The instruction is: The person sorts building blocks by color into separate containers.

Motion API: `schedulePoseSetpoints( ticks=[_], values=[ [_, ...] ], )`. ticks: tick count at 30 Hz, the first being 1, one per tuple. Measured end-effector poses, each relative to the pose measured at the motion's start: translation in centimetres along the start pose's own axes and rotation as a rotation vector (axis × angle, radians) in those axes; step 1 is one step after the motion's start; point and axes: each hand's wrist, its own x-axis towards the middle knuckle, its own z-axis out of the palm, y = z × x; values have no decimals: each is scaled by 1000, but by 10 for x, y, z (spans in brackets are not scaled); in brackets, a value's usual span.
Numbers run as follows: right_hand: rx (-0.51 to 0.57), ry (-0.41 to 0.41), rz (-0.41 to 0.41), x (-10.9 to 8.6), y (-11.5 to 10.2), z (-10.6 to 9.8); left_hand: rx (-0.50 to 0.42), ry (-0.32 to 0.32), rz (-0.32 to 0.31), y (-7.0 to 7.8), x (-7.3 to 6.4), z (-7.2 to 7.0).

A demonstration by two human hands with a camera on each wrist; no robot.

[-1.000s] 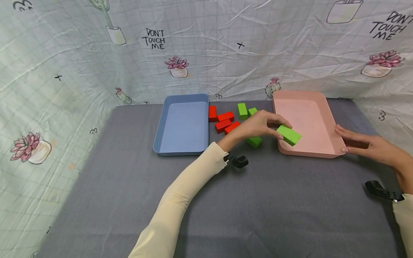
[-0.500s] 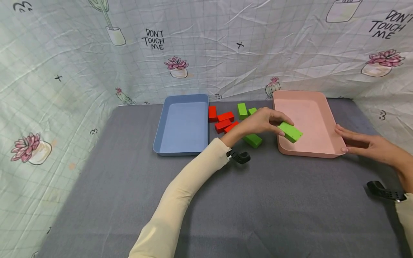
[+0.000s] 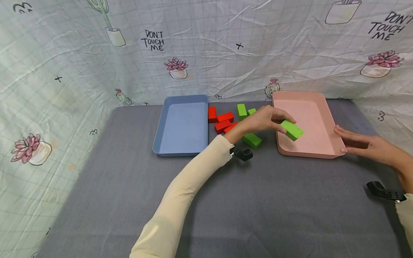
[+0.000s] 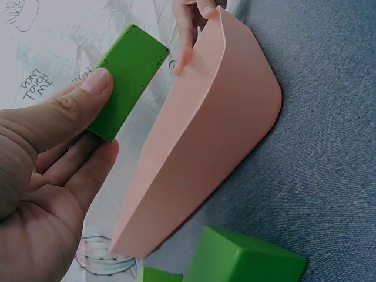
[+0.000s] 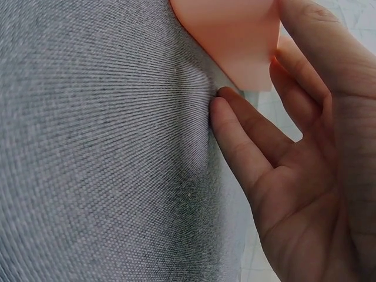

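My left hand (image 3: pixel 269 119) pinches a green block (image 3: pixel 292 129) between thumb and fingers. It holds the block above the left side of the pink tray (image 3: pixel 311 155), whose floor shows bare. In the left wrist view the thumb lies across the block's face, well apart from the tray wall (image 4: pixel 194 135). At the tray's right side, my right hand (image 3: pixel 371 144) touches the wall near the front corner with thumb and extended fingers. Its lower fingertips rest on the cloth in the right wrist view.
Several red blocks (image 3: pixel 222 126) and other green blocks (image 3: pixel 251 140) lie between the trays, some partly hidden by my left hand and forearm. A blue tray (image 3: pixel 180 154) stands left of them. A printed curtain (image 3: pixel 206 50) hangs behind the grey tabletop (image 3: pixel 258 200).
My left hand has moved slightly right and away from me with the green block, a little further over the pink tray. The right hand stays at the tray's side.
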Motion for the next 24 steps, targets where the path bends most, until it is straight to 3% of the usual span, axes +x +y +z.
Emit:
schedulePoseSetpoints(
  ticks=[7,12,24],
  values=[
    [-6,0,3,0,0,0,29,0,-18,0,7,-3],
    [-17,1,20,0,1,-1,-25,-21,-33,-2,14,-5],
    [-12,5,18,1,2,0,-115,-161,-3,-7,40,3]
  ],
)
